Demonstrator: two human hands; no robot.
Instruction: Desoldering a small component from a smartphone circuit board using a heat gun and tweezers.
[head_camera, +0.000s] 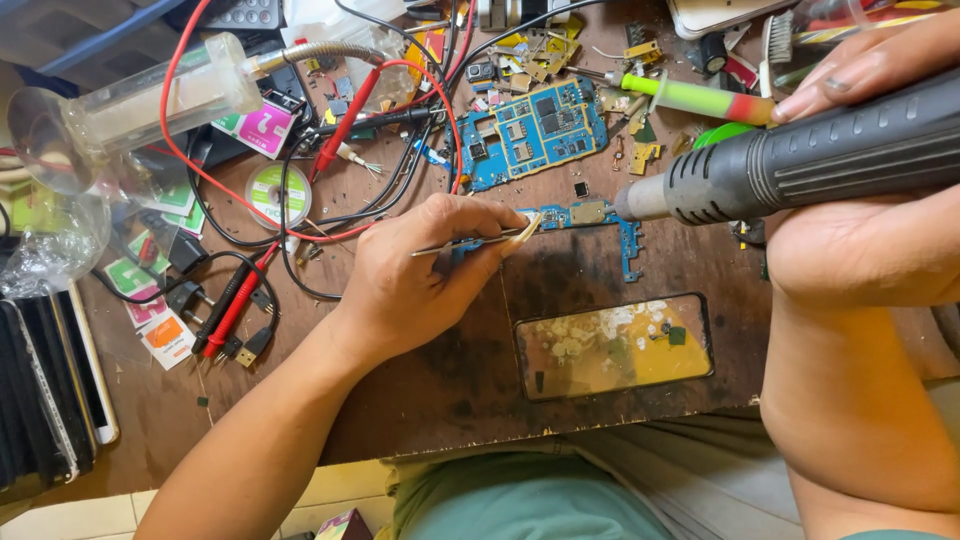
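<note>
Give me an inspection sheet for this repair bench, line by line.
Surface: worn brown wooden table, scorched dark in the middle.
Job's things: narrow blue circuit board; tweezers and hot air gun meet at it.
Clutter: larger blue circuit board, phone back cover, screwdriver, solder wire roll, loose chips.
Grippers: left hand pinches the tweezers; right hand grips the hot air gun.
Cables: red and black test leads tangled at left.
Surroundings: tiled floor below the table edge.
</note>
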